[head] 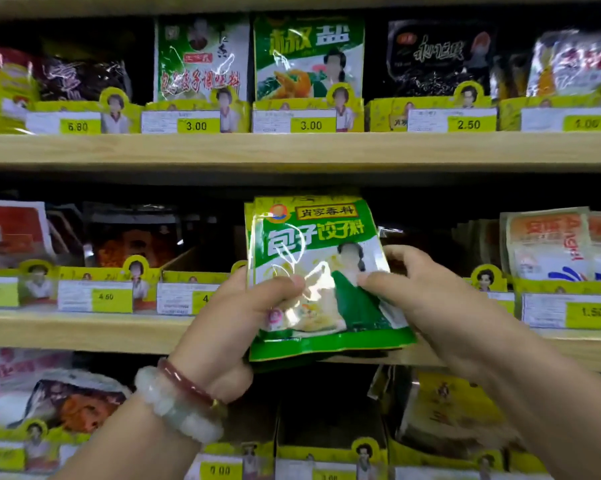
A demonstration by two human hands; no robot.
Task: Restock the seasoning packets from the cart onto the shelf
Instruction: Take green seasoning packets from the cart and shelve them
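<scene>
A small stack of green and white seasoning packets (312, 244) is held upright in front of the middle wooden shelf (84, 329). My left hand (236, 320) grips the stack's left and lower edge, thumb pressed on the front. My right hand (427, 292) holds the right edge, thumb on the front and fingers behind. The packets sit level with a gap between the yellow display boxes on that shelf; the slot behind them is hidden. The cart is out of view.
Yellow cardboard display boxes (195, 116) with price tags line three wooden shelves, holding assorted packets. An open-sided box (191, 271) stands just left of the held stack, white and orange packets (548, 244) to the right. A dark empty-looking box (330, 427) sits below.
</scene>
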